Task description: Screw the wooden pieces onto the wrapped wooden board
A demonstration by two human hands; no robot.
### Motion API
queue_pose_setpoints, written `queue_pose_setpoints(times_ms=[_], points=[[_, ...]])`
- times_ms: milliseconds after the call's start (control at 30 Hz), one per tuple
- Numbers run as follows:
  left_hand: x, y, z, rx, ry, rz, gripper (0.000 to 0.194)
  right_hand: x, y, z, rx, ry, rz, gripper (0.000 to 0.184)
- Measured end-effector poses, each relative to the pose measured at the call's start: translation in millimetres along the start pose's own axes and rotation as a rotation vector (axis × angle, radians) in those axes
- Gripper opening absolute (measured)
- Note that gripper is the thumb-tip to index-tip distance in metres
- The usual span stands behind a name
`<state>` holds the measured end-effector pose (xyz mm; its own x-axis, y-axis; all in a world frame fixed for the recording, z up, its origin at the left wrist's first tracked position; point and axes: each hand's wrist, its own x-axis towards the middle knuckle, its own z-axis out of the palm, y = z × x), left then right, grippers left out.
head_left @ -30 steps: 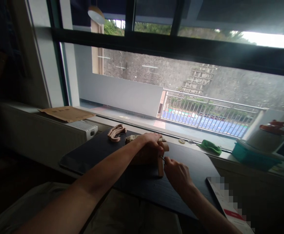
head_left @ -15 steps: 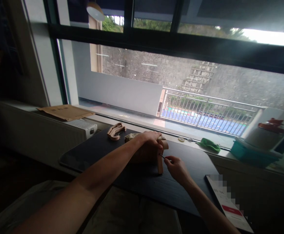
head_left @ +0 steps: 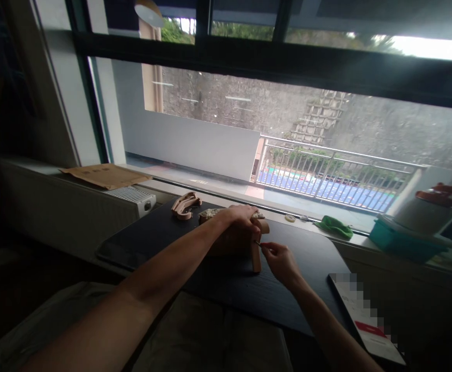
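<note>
Left hand: laid over the right end of a wooden assembly with a patterned top, thumb on its near side; left hand fingers mostly hidden, can't tell how tightly they close.
Right hand: right hand has thumb and fingertips pinched together on a thin dark rod tool.
Tool tip: at the wooden leg, contact can't be told.
Assembly position: on the dark table, near the middle, partly behind the left forearm.
Curved wooden parts: curved wooden parts on the table's far side, left of the assembly.
Windowsill: green cloth, teal box to its right.
Table's right edge: white-screened device, partly pixelated.
Radiator: brown envelope lying on the white radiator.
</note>
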<state>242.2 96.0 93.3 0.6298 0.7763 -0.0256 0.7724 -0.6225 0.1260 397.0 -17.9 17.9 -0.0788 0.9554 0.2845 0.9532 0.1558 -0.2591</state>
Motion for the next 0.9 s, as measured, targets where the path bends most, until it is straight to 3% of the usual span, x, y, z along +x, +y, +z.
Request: queue_pose_setpoints(times_ms=[233,433,567,733,900], points=[[-2.7,2.6,-1.7,0.009,0.009,-0.004,0.057,-5.2,-5.5,-3.6,-0.013,0.001,-0.015,0.031],[-2.9,1.0,-0.7,0.002,0.002,0.002,0.061,-11.1,-21.0,-3.7,-0.071,-0.055,-0.064,0.044],[-2.6,0.9,-1.0,-0.002,-0.006,0.002,0.064,-0.8,-11.0,0.5,0.037,-0.06,-0.009,0.033],[-2.5,1.6,-1.4,-0.004,0.001,-0.009,0.063,11.5,6.6,6.2,0.194,-0.095,0.069,0.038],[-2.8,0.7,-0.6,0.006,0.008,0.007,0.06,4.1,-5.1,-1.8,0.12,-0.075,0.039,0.031]])
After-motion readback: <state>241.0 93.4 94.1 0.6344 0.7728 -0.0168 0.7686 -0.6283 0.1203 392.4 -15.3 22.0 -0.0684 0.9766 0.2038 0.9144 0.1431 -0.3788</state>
